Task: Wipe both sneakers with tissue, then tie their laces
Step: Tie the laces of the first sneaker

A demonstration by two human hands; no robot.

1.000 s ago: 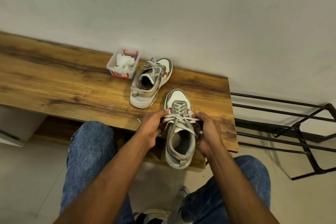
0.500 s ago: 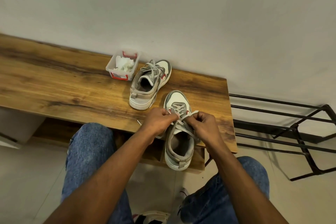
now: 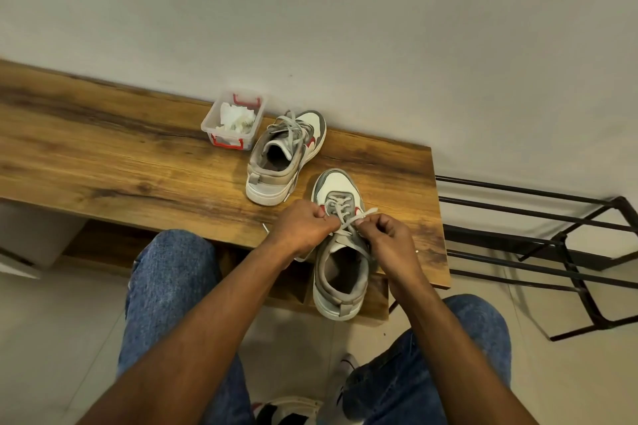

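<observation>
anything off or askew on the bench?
Mostly tidy. The near sneaker overhangs the front edge of the bench, its heel past the wood, while both hands pinch its laces. The far sneaker sits angled, not parallel to it. Crumpled tissue is in the plastic box; nothing spilled.

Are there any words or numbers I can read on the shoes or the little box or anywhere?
None: no readable word, number or brand shows in this picture.
Near sneaker: only red patches, no letters.
Far sneaker: a red mark on its side, no letters.
Clear plastic box holding crumpled tissue: red clips, no label.
</observation>
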